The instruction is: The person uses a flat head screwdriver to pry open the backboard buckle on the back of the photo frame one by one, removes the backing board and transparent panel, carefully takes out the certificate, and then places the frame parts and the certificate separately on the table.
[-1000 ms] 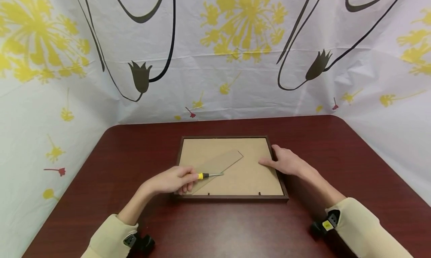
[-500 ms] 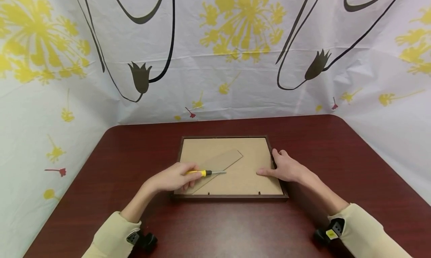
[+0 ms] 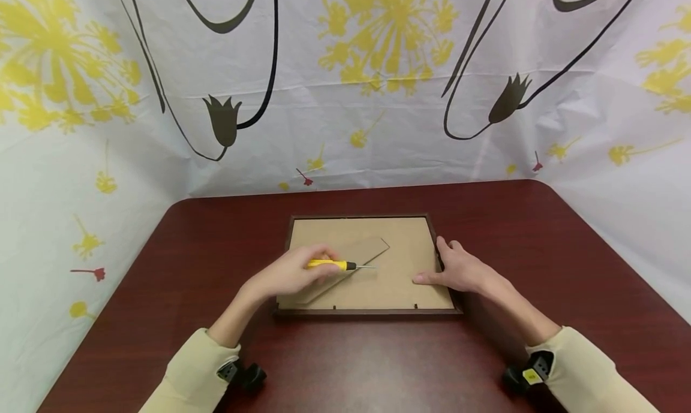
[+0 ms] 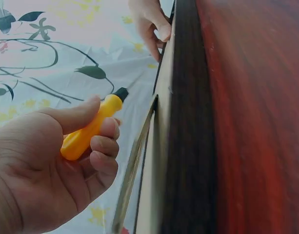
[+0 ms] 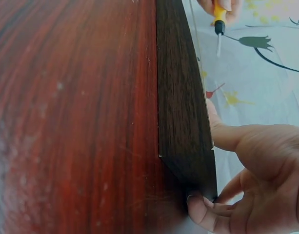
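A picture frame [image 3: 372,312] lies face down on the table, its tan backing board [image 3: 402,245] facing up. A flat easel stand [image 3: 358,250] slants across the board; in the left wrist view the stand [image 4: 132,178] rises at a slight angle from it. My left hand [image 3: 297,272] holds a screwdriver [image 4: 85,136] by its yellow handle, above the board and stand. The metal shaft points right, apart from the board. My right hand [image 3: 461,268] grips the frame's right side, thumb on the board, fingers round the outer edge; one fingertip [image 5: 197,207] shows beneath a corner.
The dark red table [image 3: 345,365] extends on all sides of the frame. Small dark tabs [image 3: 415,306] sit along the frame's near edge. A white patterned cloth [image 3: 324,131] hangs behind the table and at both sides.
My left hand has lifted the screwdriver and moved it right and away from me, over the stand. My right hand has slid slightly nearer along the frame's right side.
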{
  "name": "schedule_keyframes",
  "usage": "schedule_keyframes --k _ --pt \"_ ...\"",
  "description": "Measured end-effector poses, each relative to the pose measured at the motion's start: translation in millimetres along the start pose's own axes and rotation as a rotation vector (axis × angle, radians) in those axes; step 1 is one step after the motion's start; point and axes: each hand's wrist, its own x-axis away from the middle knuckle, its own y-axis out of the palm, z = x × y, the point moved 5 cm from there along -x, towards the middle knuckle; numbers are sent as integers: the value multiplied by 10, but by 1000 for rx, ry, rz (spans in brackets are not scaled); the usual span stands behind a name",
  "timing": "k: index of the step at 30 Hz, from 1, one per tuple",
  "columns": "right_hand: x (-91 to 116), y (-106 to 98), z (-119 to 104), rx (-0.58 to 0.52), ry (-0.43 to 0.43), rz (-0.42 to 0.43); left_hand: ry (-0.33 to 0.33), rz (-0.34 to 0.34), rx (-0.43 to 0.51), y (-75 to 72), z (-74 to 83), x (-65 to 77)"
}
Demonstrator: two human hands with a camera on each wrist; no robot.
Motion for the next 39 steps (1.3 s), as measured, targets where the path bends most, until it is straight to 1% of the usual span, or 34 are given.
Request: schedule_keyframes --k 3,11,18,22,28,33,35,37,39 --pt "-9 0 8 -9 1 0 9 18 -16 1 64 -59" --pt "-34 30 31 -52 13 -13 21 12 -9 71 234 -241" --pt "-90 40 22 -48 -6 -19 21 18 12 152 301 -395" --pt "-96 44 33 -50 -1 -24 38 8 59 194 355 -462" --pt "-87 41 40 -54 4 -20 54 -32 137 255 407 -573" --pt "-86 35 52 -57 10 -15 64 -74 249 338 433 -660" --pt "-89 32 55 -56 10 -14 69 -91 281 374 446 -685" --pt "-93 30 57 -55 9 -14 73 -105 287 407 456 -710" --pt "-96 31 60 -55 14 -18 72 -115 273 434 460 -729"
